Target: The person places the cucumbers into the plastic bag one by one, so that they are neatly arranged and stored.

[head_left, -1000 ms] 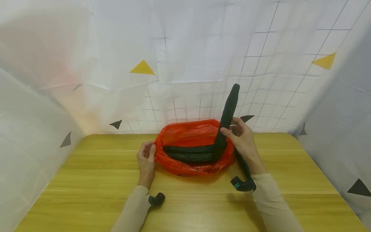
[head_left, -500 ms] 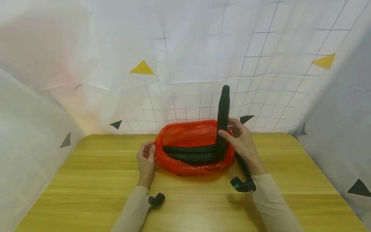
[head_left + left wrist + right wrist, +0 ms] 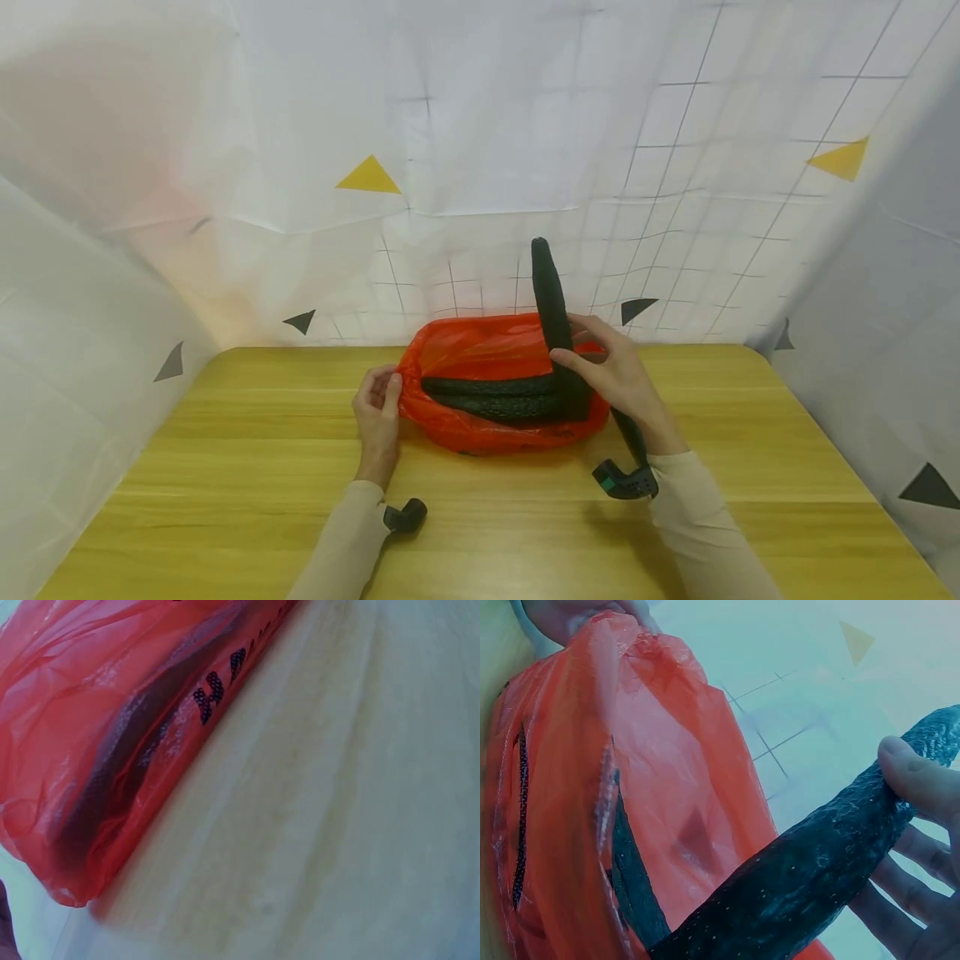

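Note:
An orange-red plastic bag lies on its base with its mouth held wide. At the bag's left side my left hand pinches the rim between thumb and fingers. My right hand grips a dark green cucumber between thumb and fingers; it stands tilted, top leaning left, lower end inside the bag's right part. Two more cucumbers lie side by side along the bag's floor, their right ends hidden behind the held one. The right wrist view shows the thumb on top of the bumpy cucumber.
Beneath the bag is a wood-grain table. A white sheet with grid lines and yellow and dark triangles rises behind the table's back edge, and sheets stand at both sides. Black wrist devices sit on both forearms.
The held cucumber has swung from leaning right, through upright, to leaning left, and its lower end shifted right in the bag. My right hand moved slightly left and down. My left hand stayed still.

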`<state>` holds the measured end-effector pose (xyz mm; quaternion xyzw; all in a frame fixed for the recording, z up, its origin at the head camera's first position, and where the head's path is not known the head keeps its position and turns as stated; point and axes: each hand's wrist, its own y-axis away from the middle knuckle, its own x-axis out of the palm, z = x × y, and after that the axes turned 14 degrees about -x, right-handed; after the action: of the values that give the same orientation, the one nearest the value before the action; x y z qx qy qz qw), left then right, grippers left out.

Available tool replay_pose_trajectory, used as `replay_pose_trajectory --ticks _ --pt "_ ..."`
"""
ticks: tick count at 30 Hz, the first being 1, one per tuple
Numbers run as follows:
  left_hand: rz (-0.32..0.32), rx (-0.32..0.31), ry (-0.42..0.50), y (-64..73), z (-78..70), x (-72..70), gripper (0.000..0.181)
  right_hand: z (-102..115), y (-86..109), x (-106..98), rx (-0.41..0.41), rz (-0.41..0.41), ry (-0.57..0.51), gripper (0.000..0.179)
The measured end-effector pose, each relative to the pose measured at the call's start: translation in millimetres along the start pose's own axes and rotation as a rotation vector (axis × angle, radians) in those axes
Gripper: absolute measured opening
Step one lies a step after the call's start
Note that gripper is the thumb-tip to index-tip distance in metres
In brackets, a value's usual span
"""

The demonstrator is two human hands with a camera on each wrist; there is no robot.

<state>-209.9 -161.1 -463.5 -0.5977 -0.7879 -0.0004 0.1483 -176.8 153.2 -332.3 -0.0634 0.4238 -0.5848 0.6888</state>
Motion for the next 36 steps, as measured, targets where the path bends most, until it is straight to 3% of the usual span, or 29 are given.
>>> replay_pose_trajectory --ticks 5,12,21,36 --pt "0.001 -0.014 0.0 -1.4 0.5 -0.6 0.029 3 -1.1 3 -0.01 0.045 0.006 0.052" --pt "-0.001 -0.018 0.001 -0.1 -0.8 0.4 0.028 -32 2.5 15 -0.083 0.107 0.055 0.053" --pt "-0.006 -0.007 -0.009 -0.4 0.5 1.4 0.028 -33 3.8 24 -0.131 0.151 0.1 0.055" --pt "-0.017 0.007 0.031 0.1 0.3 1.5 0.029 -27 5.7 45 -0.113 0.211 0.163 0.051"
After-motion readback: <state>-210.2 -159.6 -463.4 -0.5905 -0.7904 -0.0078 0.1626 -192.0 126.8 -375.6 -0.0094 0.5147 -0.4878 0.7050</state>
